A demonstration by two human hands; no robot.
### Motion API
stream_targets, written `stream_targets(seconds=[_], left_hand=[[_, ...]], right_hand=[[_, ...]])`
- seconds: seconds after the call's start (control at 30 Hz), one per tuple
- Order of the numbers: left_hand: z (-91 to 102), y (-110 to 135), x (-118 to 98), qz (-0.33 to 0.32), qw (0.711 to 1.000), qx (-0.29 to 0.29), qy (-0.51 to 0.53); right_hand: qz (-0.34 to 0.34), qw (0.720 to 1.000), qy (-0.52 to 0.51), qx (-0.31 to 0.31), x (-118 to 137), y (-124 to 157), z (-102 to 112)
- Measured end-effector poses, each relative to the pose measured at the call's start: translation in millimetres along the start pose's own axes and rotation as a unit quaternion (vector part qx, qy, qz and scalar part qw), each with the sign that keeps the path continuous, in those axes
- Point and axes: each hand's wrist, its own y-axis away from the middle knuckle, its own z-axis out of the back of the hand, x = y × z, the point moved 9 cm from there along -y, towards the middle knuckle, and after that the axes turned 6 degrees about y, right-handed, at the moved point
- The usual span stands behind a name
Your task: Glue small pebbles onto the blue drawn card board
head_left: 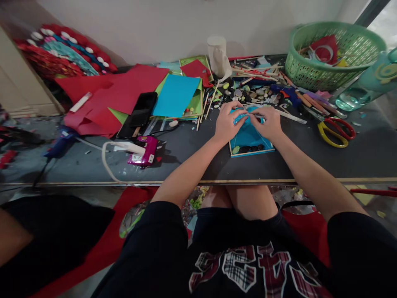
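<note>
A blue sheet (249,134) edged with thin pale sticks lies on the dark table in front of me. Dark pebbles (251,148) and a greenish one (236,150) sit along its near edge. Over its far half, my left hand (228,122) and my right hand (269,122) meet with closed fingertips. Light blue bits show between and under the fingers, but what they pinch is too small to make out. Fine pale strands slant across the sheet below my hands.
Behind lie loose pebbles (248,94) and wooden sticks (257,74). Scissors (336,131) and a green basket (335,54) are on the right. Leftward are a purple power strip (144,151), a phone (143,109), coloured paper (176,96) and a glue gun (62,140). Another person's arm (12,236) shows lower left.
</note>
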Motion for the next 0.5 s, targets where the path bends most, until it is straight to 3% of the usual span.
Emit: stream_targets(seconds=[0.13, 0.5], left_hand=[[2.1, 0.5, -6.3, -0.003, 1.0, -0.011, -0.021], [7.1, 2.9, -20.8, -0.036, 0.999, -0.033, -0.021]], right_hand=[[0.025, 0.999, -0.01, -0.04, 0.7, 3.0, -1.5], [-0.02, 0.996, -0.013, -0.09, 4.5, 4.6, 6.5]])
